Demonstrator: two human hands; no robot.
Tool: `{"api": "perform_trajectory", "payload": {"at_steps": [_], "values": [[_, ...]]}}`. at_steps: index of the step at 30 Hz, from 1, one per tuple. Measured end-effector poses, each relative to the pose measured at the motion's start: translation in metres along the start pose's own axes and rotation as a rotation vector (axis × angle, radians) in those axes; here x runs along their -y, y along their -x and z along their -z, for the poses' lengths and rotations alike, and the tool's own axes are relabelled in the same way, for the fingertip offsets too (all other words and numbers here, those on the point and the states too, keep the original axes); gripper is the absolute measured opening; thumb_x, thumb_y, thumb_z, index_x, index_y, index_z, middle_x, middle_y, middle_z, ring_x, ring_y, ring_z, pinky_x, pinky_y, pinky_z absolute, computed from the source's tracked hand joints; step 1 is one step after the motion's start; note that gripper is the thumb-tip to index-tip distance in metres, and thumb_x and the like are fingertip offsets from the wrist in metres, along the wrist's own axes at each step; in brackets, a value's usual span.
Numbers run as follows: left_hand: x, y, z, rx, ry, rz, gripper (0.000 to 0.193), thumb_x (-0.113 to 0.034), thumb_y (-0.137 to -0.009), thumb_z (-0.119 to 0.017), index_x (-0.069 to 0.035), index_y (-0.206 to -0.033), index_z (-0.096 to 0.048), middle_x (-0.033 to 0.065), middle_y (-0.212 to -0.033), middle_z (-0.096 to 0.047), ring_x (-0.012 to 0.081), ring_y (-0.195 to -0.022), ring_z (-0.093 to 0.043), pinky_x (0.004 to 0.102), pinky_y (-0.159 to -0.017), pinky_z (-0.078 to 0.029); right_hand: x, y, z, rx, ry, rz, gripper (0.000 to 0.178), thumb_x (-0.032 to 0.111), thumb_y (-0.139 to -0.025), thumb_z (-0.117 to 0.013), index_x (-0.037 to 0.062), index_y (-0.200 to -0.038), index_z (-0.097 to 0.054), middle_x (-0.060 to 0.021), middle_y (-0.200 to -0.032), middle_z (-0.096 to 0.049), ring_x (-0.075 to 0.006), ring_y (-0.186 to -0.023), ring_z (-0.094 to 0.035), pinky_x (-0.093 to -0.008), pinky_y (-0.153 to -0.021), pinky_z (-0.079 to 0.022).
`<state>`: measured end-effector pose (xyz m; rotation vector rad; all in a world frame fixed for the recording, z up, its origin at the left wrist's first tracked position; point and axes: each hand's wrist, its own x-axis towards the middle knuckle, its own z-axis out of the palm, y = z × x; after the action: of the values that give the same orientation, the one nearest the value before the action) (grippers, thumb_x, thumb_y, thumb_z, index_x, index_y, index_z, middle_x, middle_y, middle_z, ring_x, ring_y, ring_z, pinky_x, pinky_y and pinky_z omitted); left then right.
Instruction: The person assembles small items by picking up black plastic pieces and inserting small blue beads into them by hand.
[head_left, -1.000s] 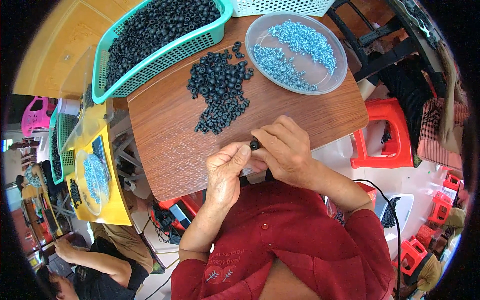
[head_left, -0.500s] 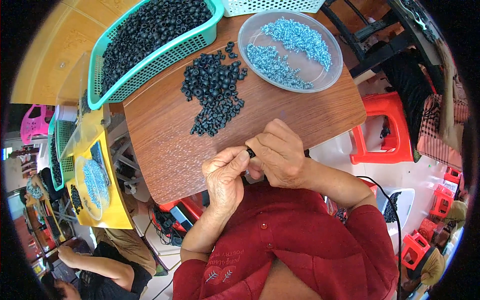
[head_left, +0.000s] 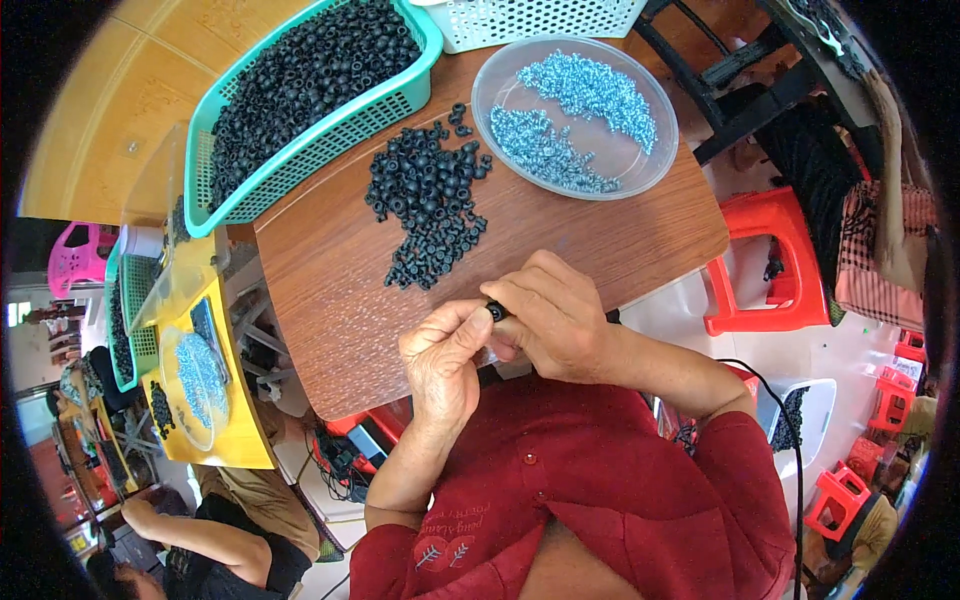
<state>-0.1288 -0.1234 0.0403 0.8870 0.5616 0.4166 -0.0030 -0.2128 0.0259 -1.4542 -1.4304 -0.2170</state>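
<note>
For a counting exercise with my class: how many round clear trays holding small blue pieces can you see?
2: one tray on the brown table, another tray on the yellow table at the left. More may be hidden near the cluttered edges.

Red stool, pink chair
The stool stands at right, the chair far left; a black cable curves below the stool.

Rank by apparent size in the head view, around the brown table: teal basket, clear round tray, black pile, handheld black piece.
1. Teal basket, partly cropped
2. Clear round tray
3. Black pile
4. Handheld black piece
</note>
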Motion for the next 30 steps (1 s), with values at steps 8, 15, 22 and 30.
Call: {"api": "perform_trajectory", "payload": {"at_steps": [8,15,22,30], "values": [[-0.002,0.001,-0.002,0.004,-0.071,-0.01,0.023,-0.015,-0.088,-0.063,0.007,-0.093,-0.063,0.0102,-0.077,-0.065,0.0155,-0.064,-0.06,0.0269,-0.061,-0.049,0.002,-0.01,0.012,0.081,0.014,0.028,0.036,0.005,-0.064,-0.071,-0.0064,-0.096,-0.058,-0.0145,-0.08,-0.06,-0.029,-0.065,-0.056,-0.0375,-0.056,-0.044],[-0.034,-0.03,0.039,-0.226,-0.444,-0.322,0.02,-0.009,-0.089,-0.06,0.005,-0.102,-0.061,0.012,-0.088,-0.066,0.0147,-0.073,-0.06,0.0265,-0.068,-0.05,-0.062,-0.077,0.068,0.064,0.446,0.026,0.024,0.013,-0.074,-0.069,0.0016,-0.094,-0.063,-0.0144,-0.081,-0.062,-0.0268,-0.07,-0.059,-0.0363,-0.061,-0.046],[-0.062,-0.101,0.099,-0.331,-1.097,-0.511,0.026,0.002,-0.077,-0.061,-0.006,-0.101,-0.066,0.0071,-0.085,-0.064,0.0169,-0.078,-0.062,0.0299,-0.074,-0.049,-0.193,-0.194,0.126,-0.007,0.776,-0.263,0.04,0.015,-0.074,-0.064,0.0073,-0.114,-0.06,-0.0199,-0.098,-0.065,-0.0347,-0.088,-0.063,-0.0405,-0.076,-0.049],[-0.056,-0.119,0.098,-0.137,-1.453,-0.778,0.033,0.01,-0.071,-0.059,-0.006,-0.097,-0.068,0.0081,-0.081,-0.058,0.0234,-0.079,-0.059,0.0321,-0.073,-0.047,-0.213,-0.185,0.104,0.007,0.801,-0.245,0.053,0.016,-0.075,-0.065,0.006,-0.126,-0.053,-0.0186,-0.103,-0.064,-0.0288,-0.093,-0.063,-0.0373,-0.081,-0.049]]}}
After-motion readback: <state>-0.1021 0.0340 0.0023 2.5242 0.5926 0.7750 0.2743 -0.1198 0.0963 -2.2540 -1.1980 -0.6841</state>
